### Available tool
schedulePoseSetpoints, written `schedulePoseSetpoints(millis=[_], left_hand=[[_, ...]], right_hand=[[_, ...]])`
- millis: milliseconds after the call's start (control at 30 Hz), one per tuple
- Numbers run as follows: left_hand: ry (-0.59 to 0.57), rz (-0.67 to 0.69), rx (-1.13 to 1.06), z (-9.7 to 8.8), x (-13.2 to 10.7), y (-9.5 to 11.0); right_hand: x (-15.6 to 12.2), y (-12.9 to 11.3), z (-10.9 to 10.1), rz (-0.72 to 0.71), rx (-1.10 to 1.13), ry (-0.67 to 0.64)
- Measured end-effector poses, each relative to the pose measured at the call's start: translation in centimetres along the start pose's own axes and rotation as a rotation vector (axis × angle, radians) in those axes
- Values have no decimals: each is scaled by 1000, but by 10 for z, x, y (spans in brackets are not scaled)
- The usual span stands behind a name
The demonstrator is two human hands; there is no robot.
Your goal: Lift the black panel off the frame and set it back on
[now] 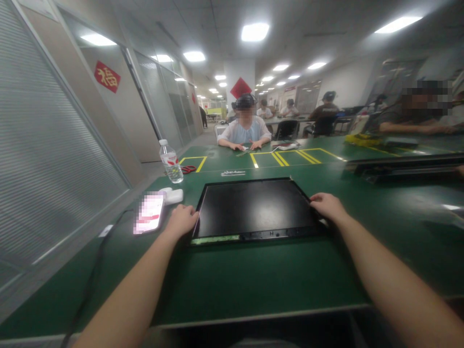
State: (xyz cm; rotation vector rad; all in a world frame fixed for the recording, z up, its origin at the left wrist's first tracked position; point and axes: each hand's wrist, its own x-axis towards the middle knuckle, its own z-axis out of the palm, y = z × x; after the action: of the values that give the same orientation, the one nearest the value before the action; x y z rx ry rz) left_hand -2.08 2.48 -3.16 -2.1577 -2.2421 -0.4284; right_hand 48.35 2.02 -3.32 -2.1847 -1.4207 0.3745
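Observation:
A flat black display panel (255, 205) lies on the green tabletop in front of me, its dark screen facing up. Along its near edge runs a black strip whose left part is greenish. My left hand (182, 221) grips the panel's left side, fingers bent over the frame. At the opposite side, my right hand (329, 207) pinches the right edge between thumb and fingers. The undersides of both grips are hidden, so I cannot tell whether the panel is slightly lifted.
Left of the panel are a lit phone (149, 212), a white case (174, 195), a water bottle (171, 162) and red-handled scissors (188, 169). A black cable (92, 275) crosses the table's left side. Another black panel (406, 164) lies at right. A person (246, 128) sits opposite.

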Motion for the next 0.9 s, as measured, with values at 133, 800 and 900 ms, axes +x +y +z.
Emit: schedulePoseSetpoints(millis=[133, 800, 900], left_hand=[[-24, 17, -29, -2, 1, 3], [23, -332, -855, -22, -8, 20], [-7, -415, -1003, -25, -7, 24]], right_hand=[[0, 1, 2, -23, -23, 6], [2, 4, 4, -21, -82, 12], [2, 5, 5, -27, -79, 22]])
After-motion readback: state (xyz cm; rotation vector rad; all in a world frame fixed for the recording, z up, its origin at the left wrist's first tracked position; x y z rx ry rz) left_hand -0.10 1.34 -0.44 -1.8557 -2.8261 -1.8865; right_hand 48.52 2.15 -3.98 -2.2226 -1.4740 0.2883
